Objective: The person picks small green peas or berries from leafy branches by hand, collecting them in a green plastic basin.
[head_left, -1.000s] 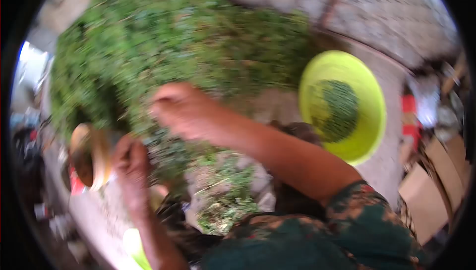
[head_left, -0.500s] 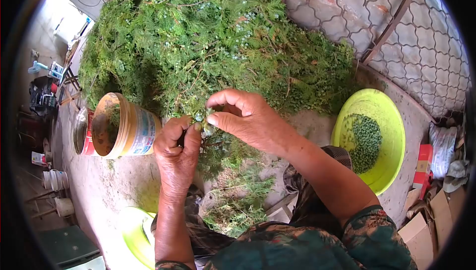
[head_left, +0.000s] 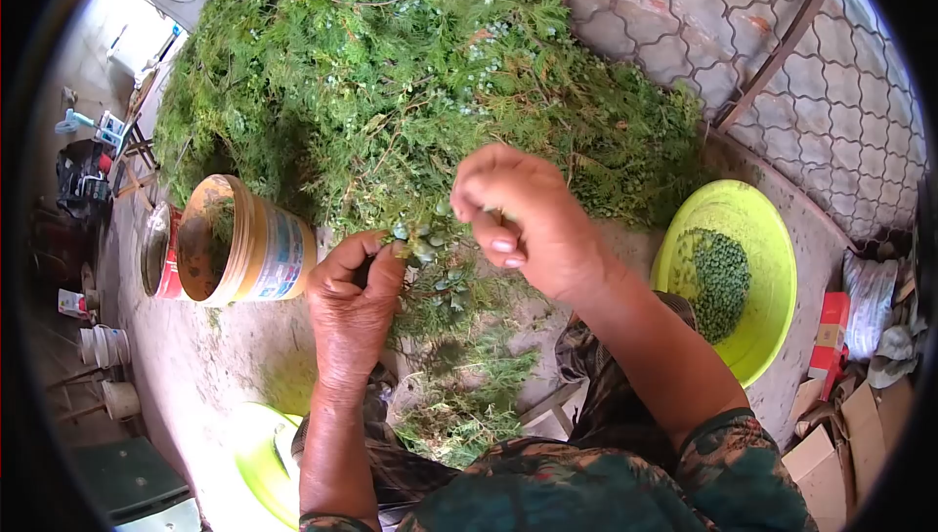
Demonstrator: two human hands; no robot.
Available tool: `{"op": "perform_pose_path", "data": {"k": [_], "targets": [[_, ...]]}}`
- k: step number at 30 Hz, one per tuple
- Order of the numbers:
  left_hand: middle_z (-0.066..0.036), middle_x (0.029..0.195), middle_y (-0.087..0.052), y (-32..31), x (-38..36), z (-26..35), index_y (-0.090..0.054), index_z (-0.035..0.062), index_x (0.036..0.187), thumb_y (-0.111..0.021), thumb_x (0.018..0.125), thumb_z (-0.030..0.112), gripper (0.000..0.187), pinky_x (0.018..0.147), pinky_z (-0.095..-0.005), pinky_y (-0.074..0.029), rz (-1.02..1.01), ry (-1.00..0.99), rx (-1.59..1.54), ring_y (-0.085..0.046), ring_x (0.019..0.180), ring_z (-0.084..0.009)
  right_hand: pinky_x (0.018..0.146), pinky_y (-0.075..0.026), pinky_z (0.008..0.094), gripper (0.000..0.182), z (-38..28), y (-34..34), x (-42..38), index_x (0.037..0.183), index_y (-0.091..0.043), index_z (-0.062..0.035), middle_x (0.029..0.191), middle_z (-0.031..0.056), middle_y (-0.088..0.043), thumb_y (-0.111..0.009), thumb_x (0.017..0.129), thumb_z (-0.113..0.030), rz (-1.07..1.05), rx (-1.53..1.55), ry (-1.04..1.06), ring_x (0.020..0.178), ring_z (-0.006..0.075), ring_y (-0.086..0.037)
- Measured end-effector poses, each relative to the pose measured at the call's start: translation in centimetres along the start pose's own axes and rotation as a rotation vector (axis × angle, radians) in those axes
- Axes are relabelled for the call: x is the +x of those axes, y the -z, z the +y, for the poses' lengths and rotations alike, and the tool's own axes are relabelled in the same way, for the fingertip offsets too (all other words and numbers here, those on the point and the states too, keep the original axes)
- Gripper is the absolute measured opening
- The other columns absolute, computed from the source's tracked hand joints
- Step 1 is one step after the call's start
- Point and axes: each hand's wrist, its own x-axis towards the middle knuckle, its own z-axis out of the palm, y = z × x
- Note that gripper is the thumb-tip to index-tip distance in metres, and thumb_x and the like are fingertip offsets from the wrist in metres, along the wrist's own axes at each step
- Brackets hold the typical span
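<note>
A bare concrete floor (head_left: 195, 356), pale and stained, is seen from above, and most of its far part is covered by a large heap of green conifer cuttings (head_left: 391, 73) dotted with small bluish berries. Behind the heap, at the upper right, a wire mesh fence (head_left: 811, 53) in a rusty frame is set along a low kerb. At the right, a lime-green basin (head_left: 772, 268) is placed on the floor, with a layer of small green picked berries (head_left: 721, 278) gathered in it. Cardboard boxes (head_left: 840, 415) and a red carton are piled beside it at the right edge. At the left, a tan plastic bucket (head_left: 259, 249) with a printed label is laid on its side just beside the heap, and a second lime-green basin (head_left: 259, 454) is partly seen near the lower edge. Clutter and small pots are visible along the far left.

Both forearms are extended forward from dark patterned sleeves. The left hand (head_left: 352, 307) is closed around the stem of a berry-bearing sprig (head_left: 430, 249), held up in front of the heap. The right hand (head_left: 528, 219) is raised just right of the sprig, its fingers curled inward with the fingertips pinched together; what is pinched between them cannot be made out.
</note>
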Motion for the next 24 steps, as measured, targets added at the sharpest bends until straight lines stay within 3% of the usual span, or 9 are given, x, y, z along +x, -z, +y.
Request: {"op": "perform_pose_path", "data": {"k": [1, 3, 8, 12, 14, 17, 19, 21, 24], "targets": [[0.004, 0.069, -0.056, 0.0, 0.0, -0.2, -0.063, 0.0006, 0.089, -0.062, 0.086, 0.007, 0.008, 0.047, -0.0175, -0.038, 0.004, 0.002, -0.002, -0.045, 0.054, -0.0016, 0.038, -0.03, 0.0199, 0.006, 0.2, -0.4, 0.0, 0.088, -0.057, -0.0075, 0.073, 0.0017, -0.054, -0.055, 0.086, -0.013, -0.002, -0.001, -0.004, 0.047, 0.0024, -0.038], [0.001, 0.072, -0.057, -0.2, 0.0, -0.8, -0.063, -0.0009, 0.088, -0.064, 0.083, 0.004, 0.007, 0.053, -0.0188, -0.04, -0.004, -0.138, 0.088, -0.049, 0.059, -0.0044, 0.044, -0.034, 0.0189, 0.012, 0.4, -1.0, 0.0, 0.092, -0.062, -0.0037, 0.075, 0.0024, -0.058, -0.06, 0.086, -0.014, 0.017, -0.513, 0.056, 0.054, 0.0008, -0.043], [-0.001, 0.074, -0.058, 0.0, 0.1, -1.0, -0.063, -0.0019, 0.087, -0.064, 0.08, 0.0, 0.007, 0.056, -0.021, -0.042, -0.043, -0.271, 0.285, -0.049, 0.064, -0.0055, 0.066, -0.048, 0.0232, 0.022, 2.2, -0.5, 0.4, 0.097, -0.061, 0.0055, 0.079, 0.0047, -0.064, -0.064, 0.083, -0.011, -0.082, -0.859, 0.208, 0.07, 0.0081, -0.056], [0.0, 0.073, -0.057, -0.1, -0.1, -0.4, -0.063, -0.0016, 0.085, -0.061, 0.081, -0.002, 0.004, 0.055, -0.0198, -0.041, -0.065, -0.206, 0.204, -0.049, 0.063, -0.005, 0.057, -0.046, 0.0238, 0.019, 2.4, -0.5, 0.3, 0.098, -0.061, 0.0024, 0.073, 0.0042, -0.06, -0.062, 0.082, -0.009, -0.085, -0.879, 0.256, 0.062, 0.0065, -0.053], [0.002, 0.07, -0.055, 0.2, -0.3, -0.2, -0.062, 0.0009, 0.087, -0.06, 0.084, 0.001, 0.003, 0.051, -0.0178, -0.039, -0.064, -0.029, -0.039, -0.047, 0.057, -0.003, 0.044, -0.038, 0.0234, 0.018, 1.1, -0.5, -0.3, 0.097, -0.06, -0.0029, 0.068, 0.0017, -0.053, -0.057, 0.085, -0.016, -0.08, -0.019, -0.068, 0.051, 0.0046, -0.044], [0.004, 0.067, -0.054, 0.6, -0.2, 0.1, -0.06, 0.0023, 0.091, -0.06, 0.087, 0.004, 0.005, 0.046, -0.017, -0.037, -0.064, -0.004, -0.144, -0.044, 0.053, -0.0014, 0.038, -0.028, 0.0206, 0.02, -0.1, 0.9, 0.4, 0.093, -0.058, -0.0077, 0.069, 0.0005, -0.048, -0.051, 0.087, -0.026, -0.13, 0.448, -0.048, 0.046, 0.0034, -0.034], [0.004, 0.066, -0.053, 0.8, 0.0, -0.3, -0.059, 0.0028, 0.093, -0.059, 0.088, 0.007, 0.007, 0.043, -0.0171, -0.037, -0.063, 0.005, -0.123, -0.044, 0.051, -0.0014, 0.038, -0.026, 0.0182, 0.024, -0.1, 0.3, 0.0, 0.09, -0.056, -0.0085, 0.075, 0.0016, -0.049, -0.046, 0.089, -0.031, -0.092, 0.348, -0.026, 0.046, 0.0034, -0.032], [0.004, 0.066, -0.053, 0.9, -0.1, -0.5, -0.059, 0.0027, 0.093, -0.058, 0.089, 0.009, 0.007, 0.043, -0.0174, -0.036, -0.084, -0.02, -0.18, -0.043, 0.05, -0.0017, 0.038, -0.026, 0.0175, 0.024, -0.1, -0.3, -0.3, 0.089, -0.054, -0.0086, 0.076, 0.0024, -0.049, -0.048, 0.09, -0.031, 0.048, -0.045, 0.028, 0.047, 0.0035, -0.032], [0.003, 0.065, -0.053, 1.1, -0.2, -0.5, -0.059, 0.0029, 0.094, -0.057, 0.09, 0.011, 0.009, 0.043, -0.0182, -0.037, -0.073, -0.039, -0.152, -0.043, 0.049, -0.0022, 0.037, -0.027, 0.0182, 0.032, 0.2, -0.2, -0.2, 0.095, -0.055, -0.0076, 0.077, 0.0029, -0.049, -0.057, 0.087, -0.039, 0.042, -0.18, -0.029, 0.047, 0.0034, -0.035]]}}
